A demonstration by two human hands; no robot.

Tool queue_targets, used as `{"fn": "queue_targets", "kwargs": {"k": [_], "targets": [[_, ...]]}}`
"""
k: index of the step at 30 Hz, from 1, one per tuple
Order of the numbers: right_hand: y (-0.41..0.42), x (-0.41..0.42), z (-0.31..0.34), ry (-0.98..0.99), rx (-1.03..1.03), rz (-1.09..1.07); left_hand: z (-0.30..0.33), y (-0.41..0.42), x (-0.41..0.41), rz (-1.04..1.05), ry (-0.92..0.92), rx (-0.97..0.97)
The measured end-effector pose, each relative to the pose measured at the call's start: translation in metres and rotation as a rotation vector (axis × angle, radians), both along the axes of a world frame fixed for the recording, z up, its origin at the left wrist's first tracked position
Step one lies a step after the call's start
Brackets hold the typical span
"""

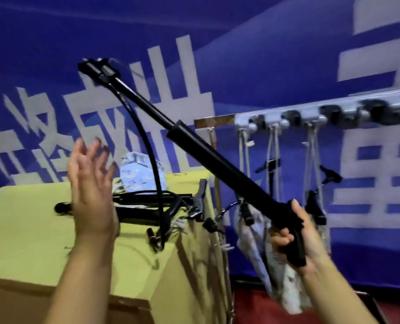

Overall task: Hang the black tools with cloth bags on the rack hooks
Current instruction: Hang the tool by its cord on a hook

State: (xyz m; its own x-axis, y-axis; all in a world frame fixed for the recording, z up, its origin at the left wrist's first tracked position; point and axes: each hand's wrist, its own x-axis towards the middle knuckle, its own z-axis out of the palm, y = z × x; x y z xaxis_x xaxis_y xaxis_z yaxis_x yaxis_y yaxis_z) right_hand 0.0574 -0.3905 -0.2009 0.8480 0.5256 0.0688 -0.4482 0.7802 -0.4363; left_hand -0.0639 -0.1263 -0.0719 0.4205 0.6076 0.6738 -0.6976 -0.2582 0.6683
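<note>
A: Right hand [294,232] grip?
B: Curled tight round handle end of long black tool [217,157]. Shaft slanting up and away leftward from the grip, far tip high against blue banner [264,54]. Thin black hose [145,146] looping down from the upper shaft toward the table corner.

A: Left hand [91,183]?
B: Well left of the grip, raised, fingers spread, holding nothing, apart from the tool.

A: Beyond the hands?
B: Yellow-covered table [30,235] left of the grip, pile of more black tools [147,204] on it, pale blue cloth bag [140,171] at its far edge.

A: Rack?
B: Above and behind the grip: rack [311,111] with hooks, slightly blurred. Several black tools hung by cords [272,146], cloth bags [252,230] dangling just behind the gripping hand. Exact count hard to tell.
</note>
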Motion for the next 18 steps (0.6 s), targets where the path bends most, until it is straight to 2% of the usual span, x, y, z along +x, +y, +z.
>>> {"fn": "queue_targets", "kwargs": {"k": [4,8,13,18], "targets": [[-0.04,-0.001,-0.009,0.049,0.008,-0.047,0.059,-0.028,0.045,-0.172,-0.076,0.125],[-0.066,-0.006,-0.013,0.044,0.035,-0.084,0.095,-0.055,0.06,-0.271,-0.162,0.141],[-0.082,-0.01,-0.02,0.075,0.065,-0.191,0.108,-0.095,0.059,-0.358,-0.251,0.2],[-0.077,-0.014,-0.02,0.035,0.047,-0.241,0.099,-0.12,0.055,-0.374,-0.212,0.186]]}}
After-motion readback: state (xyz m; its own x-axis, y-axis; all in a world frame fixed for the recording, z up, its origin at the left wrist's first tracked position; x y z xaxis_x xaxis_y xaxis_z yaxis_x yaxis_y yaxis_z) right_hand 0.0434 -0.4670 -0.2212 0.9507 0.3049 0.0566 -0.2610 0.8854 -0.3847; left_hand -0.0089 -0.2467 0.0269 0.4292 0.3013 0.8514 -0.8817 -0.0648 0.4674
